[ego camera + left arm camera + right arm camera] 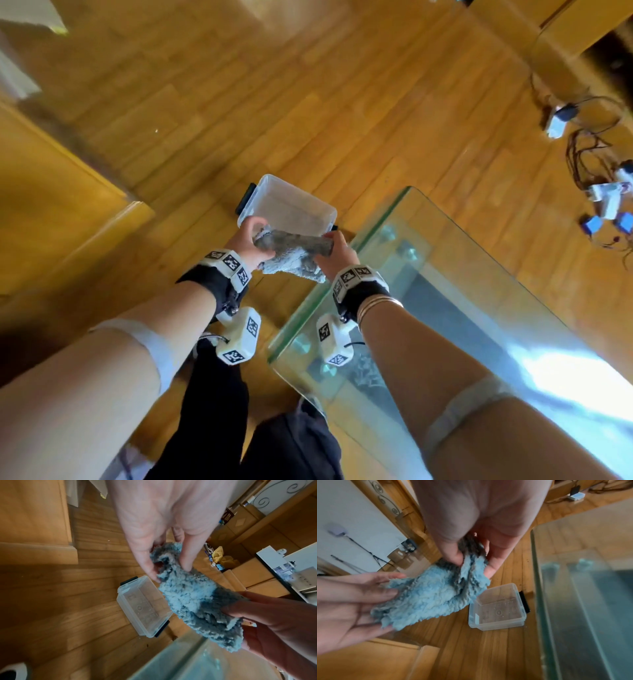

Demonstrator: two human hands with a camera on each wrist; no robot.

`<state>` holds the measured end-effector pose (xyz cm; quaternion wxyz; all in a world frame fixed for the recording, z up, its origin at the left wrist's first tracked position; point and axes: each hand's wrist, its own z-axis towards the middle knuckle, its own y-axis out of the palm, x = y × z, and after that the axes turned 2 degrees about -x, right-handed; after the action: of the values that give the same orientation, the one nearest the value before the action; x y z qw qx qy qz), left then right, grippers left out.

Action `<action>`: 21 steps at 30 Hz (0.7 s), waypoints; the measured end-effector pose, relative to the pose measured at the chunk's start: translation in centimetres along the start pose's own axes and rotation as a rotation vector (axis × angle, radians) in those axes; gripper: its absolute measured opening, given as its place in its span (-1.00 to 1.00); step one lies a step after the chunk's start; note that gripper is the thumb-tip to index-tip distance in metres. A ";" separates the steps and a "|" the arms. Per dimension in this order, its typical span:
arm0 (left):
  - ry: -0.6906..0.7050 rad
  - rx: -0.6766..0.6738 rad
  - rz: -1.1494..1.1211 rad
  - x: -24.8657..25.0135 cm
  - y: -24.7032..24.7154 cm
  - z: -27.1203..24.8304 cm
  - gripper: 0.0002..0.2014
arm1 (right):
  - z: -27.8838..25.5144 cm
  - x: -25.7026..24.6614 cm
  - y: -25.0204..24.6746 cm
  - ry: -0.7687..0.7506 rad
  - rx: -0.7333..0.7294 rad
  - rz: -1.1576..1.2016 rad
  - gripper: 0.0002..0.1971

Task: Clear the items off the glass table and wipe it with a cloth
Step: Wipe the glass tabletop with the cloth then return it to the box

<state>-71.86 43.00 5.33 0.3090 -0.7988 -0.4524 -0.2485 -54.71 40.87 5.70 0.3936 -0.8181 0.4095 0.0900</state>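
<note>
A wood-plank floor (pixel 308 102) fills the room, with wooden furniture (pixel 51 205) to the left. The glass worktop (pixel 479 274) stands on the right, its near corner below the right forearm. On the floor just beside the worktop's far corner sits a clear plastic box (pixel 287 205) with dark latches, open and tilted in no clear way. Cables and small adapters (pixel 599 178) lie well apart, far right. Above the box, the left hand (pixel 248 240) and right hand (pixel 337 253) each pinch an end of a blue-grey cloth (pixel 294 255), stretched between them in the air. Motion blurs the floor's edges; the worktop's far end is cut off.
</note>
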 end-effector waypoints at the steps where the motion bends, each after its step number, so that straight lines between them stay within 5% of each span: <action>1: 0.021 0.007 0.044 0.1 -1.0 1.0 -0.47 | 0.8 -0.9 0.7 0.006 0.017 0.025 -0.54; 10: 0.110 -0.043 0.311 -0.2 -4.2 12.4 -0.74 | 10.3 -3.5 3.3 0.122 0.108 0.165 -0.56; 21: 0.085 -0.144 0.418 -7.1 1.0 33.4 -0.76 | 29.7 2.5 8.7 0.289 0.094 0.091 -0.49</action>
<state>-70.44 62.58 -22.70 0.3147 -0.8840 -0.2446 -0.2441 -54.35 57.56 -20.49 0.3639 -0.7840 0.5020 -0.0300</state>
